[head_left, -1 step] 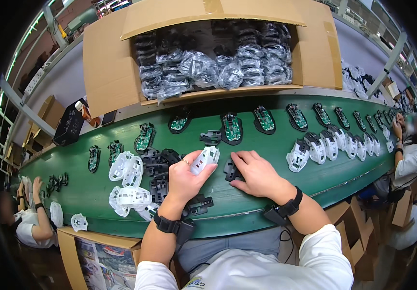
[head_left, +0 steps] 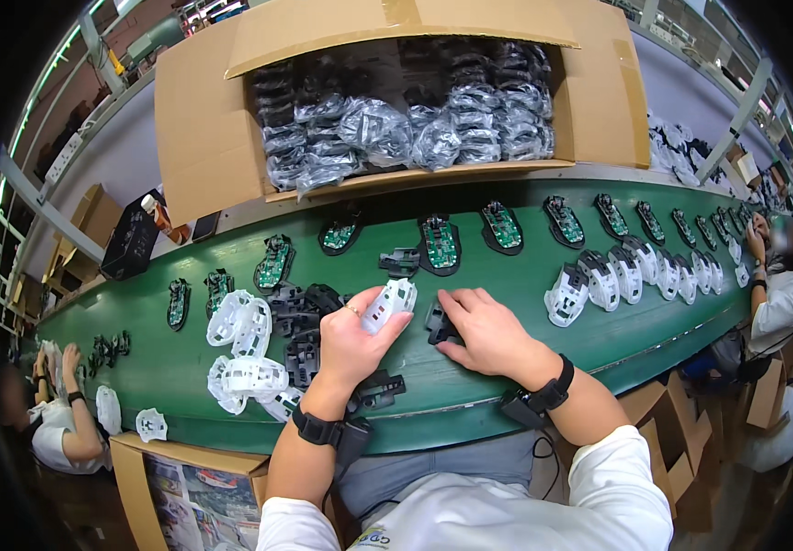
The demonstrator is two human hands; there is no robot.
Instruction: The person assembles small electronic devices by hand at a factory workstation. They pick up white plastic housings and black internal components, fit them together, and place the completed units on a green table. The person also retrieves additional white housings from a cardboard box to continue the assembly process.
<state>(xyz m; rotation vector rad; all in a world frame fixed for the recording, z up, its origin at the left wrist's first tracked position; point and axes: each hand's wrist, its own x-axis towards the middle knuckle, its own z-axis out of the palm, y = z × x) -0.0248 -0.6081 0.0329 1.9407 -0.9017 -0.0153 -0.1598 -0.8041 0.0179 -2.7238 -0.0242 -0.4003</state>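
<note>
My left hand holds a white plastic mouse shell just above the green belt. My right hand lies flat on the belt, its fingertips on a small black plastic part. Left of my left hand is a pile of black plastic parts, and beyond it lie several white shells. Another black part and a black mouse base with a green circuit board sit just past my hands. Both wrists wear black bands.
A row of bases with green boards and white shells runs along the belt to the right. A big open cardboard box of bagged black cables stands behind. People work at the far left and far right.
</note>
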